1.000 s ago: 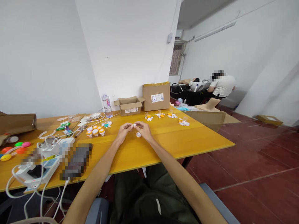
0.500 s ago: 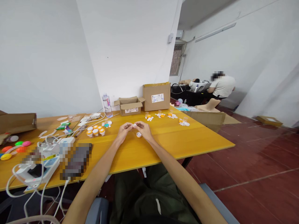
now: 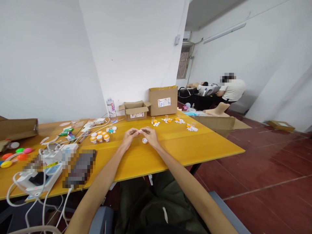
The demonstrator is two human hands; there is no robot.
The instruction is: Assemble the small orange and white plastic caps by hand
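Note:
My left hand (image 3: 129, 136) and my right hand (image 3: 150, 135) meet over the table, fingertips pinched together. Between them sits a small white round piece (image 3: 140, 131) with dark spots on it; the fingers cover most of its edge. Just below my right hand, a small orange-and-white cap (image 3: 145, 140) lies on the wooden table (image 3: 185, 146). To the left stands a cluster of several small clear jars with orange-and-white lids (image 3: 99, 136). Loose white and teal discs (image 3: 111, 130) lie behind that cluster.
Small piles of white and orange parts (image 3: 168, 120) and another pile (image 3: 192, 127) lie toward the back right. Behind stand an open carton (image 3: 136, 111), a larger box (image 3: 163, 101) and a water bottle (image 3: 111, 110). Cabled power strips (image 3: 46, 177) occupy the left. A person (image 3: 232, 89) sits far right.
Both hands stay in nearly the same place. The white piece between my fingertips has turned slightly, showing more of its dark spots.

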